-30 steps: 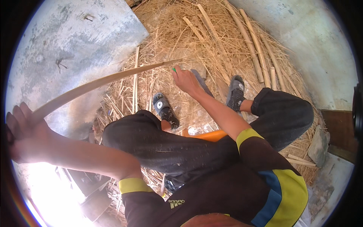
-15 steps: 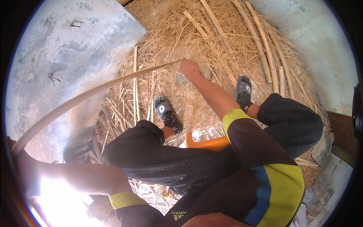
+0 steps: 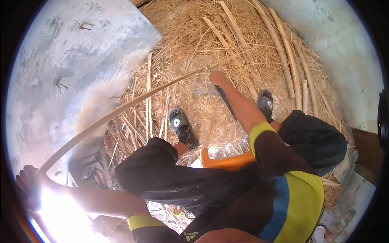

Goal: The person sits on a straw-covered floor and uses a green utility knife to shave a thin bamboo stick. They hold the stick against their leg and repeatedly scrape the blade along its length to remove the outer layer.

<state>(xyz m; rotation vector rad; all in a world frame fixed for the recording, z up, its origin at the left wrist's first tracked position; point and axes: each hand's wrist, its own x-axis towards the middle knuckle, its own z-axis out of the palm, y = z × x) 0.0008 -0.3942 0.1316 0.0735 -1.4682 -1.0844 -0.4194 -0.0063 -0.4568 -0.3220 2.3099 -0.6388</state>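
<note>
A long, pale bamboo strip [image 3: 109, 115] bows from the lower left up to the middle of the head view. Its near end is in my left hand [image 3: 31, 186], whose fingers curl loosely at the strip's edge; glare washes out part of this hand. My right hand [image 3: 219, 78] is closed at the strip's far, thin end. From that fist a slim dark tool [image 3: 224, 97] runs back along the underside of my forearm, partly hidden by it. Its kind is not plain; a small pointed tip shows just beyond the fingers.
Straw-like shavings [image 3: 190, 44] cover the floor around my sandalled feet. Several poles [image 3: 283, 52] lie at the right, by a pale wall [image 3: 344, 48]. A bluish slab [image 3: 81, 52] fills the left. Under my legs is an orange plastic seat [image 3: 227, 161].
My right hand has shifted slightly right and down, and the dark tool now shows below the forearm. My left hand has moved right and down, its fingers more visible. The strip sits lower.
</note>
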